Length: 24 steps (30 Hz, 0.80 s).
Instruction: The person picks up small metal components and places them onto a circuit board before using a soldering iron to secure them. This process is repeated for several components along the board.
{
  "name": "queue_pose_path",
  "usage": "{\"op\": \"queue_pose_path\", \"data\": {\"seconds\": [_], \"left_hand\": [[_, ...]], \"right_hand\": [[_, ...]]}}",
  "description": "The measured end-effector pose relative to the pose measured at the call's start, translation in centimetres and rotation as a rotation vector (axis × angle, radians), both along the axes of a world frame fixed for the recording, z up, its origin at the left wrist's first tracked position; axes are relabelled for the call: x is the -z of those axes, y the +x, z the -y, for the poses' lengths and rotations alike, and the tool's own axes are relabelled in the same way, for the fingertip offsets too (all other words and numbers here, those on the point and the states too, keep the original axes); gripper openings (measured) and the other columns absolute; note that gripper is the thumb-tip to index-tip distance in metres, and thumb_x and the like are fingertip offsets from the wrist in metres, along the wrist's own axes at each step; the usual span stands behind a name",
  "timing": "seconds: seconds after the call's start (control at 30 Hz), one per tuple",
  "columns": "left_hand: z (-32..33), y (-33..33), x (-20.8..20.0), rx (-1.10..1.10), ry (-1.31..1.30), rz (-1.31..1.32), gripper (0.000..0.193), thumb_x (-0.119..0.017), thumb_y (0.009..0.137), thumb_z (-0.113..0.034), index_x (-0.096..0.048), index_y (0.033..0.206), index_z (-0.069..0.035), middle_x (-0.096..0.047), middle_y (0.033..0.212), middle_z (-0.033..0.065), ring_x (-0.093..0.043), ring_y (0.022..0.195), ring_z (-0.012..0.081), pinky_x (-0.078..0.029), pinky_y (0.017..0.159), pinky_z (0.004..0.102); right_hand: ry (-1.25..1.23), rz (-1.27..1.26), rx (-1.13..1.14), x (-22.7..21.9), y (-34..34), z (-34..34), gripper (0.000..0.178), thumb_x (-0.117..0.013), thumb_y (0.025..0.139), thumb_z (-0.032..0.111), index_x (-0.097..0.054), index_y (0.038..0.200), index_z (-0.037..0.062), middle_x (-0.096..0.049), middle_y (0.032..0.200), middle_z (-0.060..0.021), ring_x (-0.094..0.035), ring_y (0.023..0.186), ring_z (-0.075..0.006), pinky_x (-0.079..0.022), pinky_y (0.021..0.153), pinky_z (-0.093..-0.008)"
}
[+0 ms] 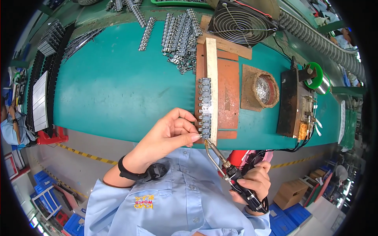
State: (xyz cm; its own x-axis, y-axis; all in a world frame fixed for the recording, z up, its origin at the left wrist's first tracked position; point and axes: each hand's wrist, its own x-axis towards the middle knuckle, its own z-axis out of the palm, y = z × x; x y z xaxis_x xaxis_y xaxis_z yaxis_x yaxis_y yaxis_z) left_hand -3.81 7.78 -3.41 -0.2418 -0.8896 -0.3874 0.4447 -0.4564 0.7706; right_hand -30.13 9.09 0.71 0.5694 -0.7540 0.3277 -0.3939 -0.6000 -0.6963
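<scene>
My left hand [173,131] pinches the near end of a row of small metal parts [204,104] lined up along a pale wooden strip [212,74] on a brown board [228,92]. A black wrist strap circles that wrist. My right hand [254,181] grips the black handle of a soldering iron [230,173]. Its tip [206,144] points up-left and sits just below the nearest part in the row, close to my left fingertips.
Loose strips of metal parts [179,35] lie at the back of the green bench [118,86]. A black fan [241,21], a round tip-cleaner holder [264,89], a soldering station [295,104], a solder spool [315,76] and a ribbed hose [315,37] stand to the right. Racks of parts [43,78] line the left.
</scene>
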Motion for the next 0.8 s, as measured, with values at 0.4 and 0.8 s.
{"op": "queue_pose_path", "data": {"seconds": [0.4,0.8], "left_hand": [[-0.9,1.1,-1.0,-0.253,-0.089,0.376,0.019,-0.055,0.084,-0.006,-0.046,0.100,-0.001,-0.054,0.085,0.0033,-0.054,0.078,0.0095,-0.043,0.063,0.0216],[-1.0,0.9,-1.2,-0.237,-0.104,0.375,0.018,-0.055,0.084,-0.006,-0.047,0.099,0.000,-0.053,0.089,0.0039,-0.055,0.083,0.0104,-0.044,0.065,0.0218]], "right_hand": [[-0.019,0.022,-0.009,0.3,0.6,0.5,0.035,-0.077,0.050,0.015,-0.062,0.082,0.0130,-0.054,0.061,0.0027,-0.050,0.053,-0.0133,-0.034,0.063,-0.0289],[-0.060,-0.014,-0.028,0.4,0.4,0.3,0.036,-0.077,0.052,0.016,-0.064,0.086,0.0147,-0.053,0.061,0.0037,-0.052,0.055,-0.0126,-0.035,0.063,-0.0281]]}}
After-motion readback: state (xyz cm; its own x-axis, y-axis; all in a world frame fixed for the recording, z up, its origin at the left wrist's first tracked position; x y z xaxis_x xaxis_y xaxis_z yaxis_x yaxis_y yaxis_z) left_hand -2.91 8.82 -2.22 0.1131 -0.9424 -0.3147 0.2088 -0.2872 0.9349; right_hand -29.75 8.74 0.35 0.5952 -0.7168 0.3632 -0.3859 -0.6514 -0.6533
